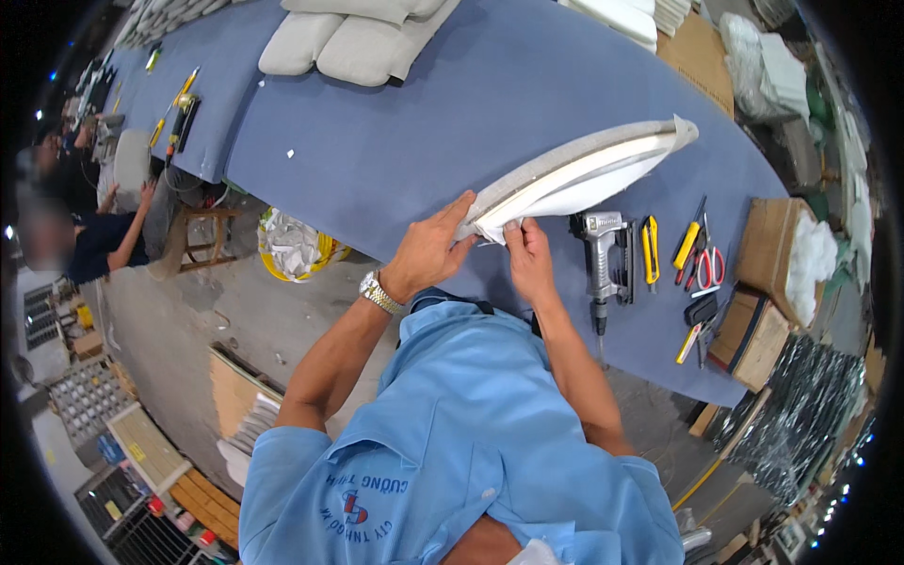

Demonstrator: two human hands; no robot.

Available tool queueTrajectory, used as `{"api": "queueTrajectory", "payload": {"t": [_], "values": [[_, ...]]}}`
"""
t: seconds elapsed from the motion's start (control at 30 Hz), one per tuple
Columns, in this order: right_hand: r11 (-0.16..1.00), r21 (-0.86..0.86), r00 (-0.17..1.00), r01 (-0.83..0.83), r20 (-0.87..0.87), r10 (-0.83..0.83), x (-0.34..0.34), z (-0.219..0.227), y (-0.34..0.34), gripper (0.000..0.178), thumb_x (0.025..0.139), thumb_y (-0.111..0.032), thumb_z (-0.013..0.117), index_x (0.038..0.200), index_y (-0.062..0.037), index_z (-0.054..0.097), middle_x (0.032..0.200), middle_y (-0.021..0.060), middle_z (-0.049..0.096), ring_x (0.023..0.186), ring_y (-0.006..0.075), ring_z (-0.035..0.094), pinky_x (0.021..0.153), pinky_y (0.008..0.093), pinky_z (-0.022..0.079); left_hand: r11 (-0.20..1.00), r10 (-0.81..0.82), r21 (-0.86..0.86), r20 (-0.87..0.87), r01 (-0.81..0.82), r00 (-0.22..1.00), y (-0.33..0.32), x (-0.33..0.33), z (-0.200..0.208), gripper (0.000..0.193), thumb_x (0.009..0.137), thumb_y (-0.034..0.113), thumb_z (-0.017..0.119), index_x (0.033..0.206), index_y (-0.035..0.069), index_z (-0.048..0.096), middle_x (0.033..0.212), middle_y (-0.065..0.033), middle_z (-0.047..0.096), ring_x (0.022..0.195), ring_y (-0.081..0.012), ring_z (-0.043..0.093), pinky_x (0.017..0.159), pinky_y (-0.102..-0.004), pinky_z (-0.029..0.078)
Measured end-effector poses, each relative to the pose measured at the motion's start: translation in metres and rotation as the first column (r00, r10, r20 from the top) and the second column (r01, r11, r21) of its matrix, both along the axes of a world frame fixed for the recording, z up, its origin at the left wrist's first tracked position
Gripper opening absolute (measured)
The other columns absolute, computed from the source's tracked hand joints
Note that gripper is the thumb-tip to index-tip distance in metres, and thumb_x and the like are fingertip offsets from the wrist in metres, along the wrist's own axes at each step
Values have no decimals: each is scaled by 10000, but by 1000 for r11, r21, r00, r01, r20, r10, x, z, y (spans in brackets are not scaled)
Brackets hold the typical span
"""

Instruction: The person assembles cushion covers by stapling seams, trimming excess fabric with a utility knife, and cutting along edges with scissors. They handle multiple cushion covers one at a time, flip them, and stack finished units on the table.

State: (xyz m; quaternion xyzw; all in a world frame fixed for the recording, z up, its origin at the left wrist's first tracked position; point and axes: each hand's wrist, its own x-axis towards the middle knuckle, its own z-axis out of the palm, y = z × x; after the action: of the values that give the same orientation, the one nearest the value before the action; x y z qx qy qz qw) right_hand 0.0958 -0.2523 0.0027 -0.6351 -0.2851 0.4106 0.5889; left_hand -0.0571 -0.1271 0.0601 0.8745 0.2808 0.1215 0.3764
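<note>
A long curved upholstered panel point(537, 176), grey fabric along its outer edge and white on its inner side, is tilted up over the blue-covered table point(377, 160). My left hand point(428, 250) grips its near end, fingers behind it and thumb in front. At the same end, my right hand point(530, 259) pinches the fabric edge between thumb and fingers. Beside my right hand lies a silver pneumatic staple gun point(601, 247) with its hose fitting toward me. Just right of it is a yellow utility knife point(651, 250).
A yellow-handled screwdriver point(687, 243) and red-handled scissors point(711, 268) lie farther right, near cardboard boxes point(767, 250). Grey cushions point(363, 47) sit at the far edge. A yellow bin point(282, 273) holding scraps stands left, below the table. Another person point(113, 231) works at far left.
</note>
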Motion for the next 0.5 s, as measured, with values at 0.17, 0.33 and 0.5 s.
{"api": "queueTrajectory", "payload": {"t": [0.17,0.33,0.5], "values": [[994,111,996,-17,-89,27,0,-10,11,286,1091,-248,540,1088,15,654,851,-11,616,790,53,497,702,252,438,1000,15,-27,39,-14,999,6,1,-2,678,898,96,705,1523,64,444,1434,-211,586,1184,-425,636,911,-457,575],[990,137,989,18,-146,2,-3,9,21,315,1083,-255,542,1116,33,663,894,46,684,825,81,572,750,290,487,999,16,33,29,-17,999,13,6,2,710,865,14,678,1534,104,459,1395,-204,623,1089,-375,703,781,-390,605],[996,91,994,-3,-109,13,7,12,15,283,1058,-261,595,1148,-5,676,982,78,716,890,129,635,833,294,514,1000,3,0,12,-3,1000,18,8,4,767,859,19,672,1566,157,409,1401,-184,615,980,-391,707,764,-437,598]]}}
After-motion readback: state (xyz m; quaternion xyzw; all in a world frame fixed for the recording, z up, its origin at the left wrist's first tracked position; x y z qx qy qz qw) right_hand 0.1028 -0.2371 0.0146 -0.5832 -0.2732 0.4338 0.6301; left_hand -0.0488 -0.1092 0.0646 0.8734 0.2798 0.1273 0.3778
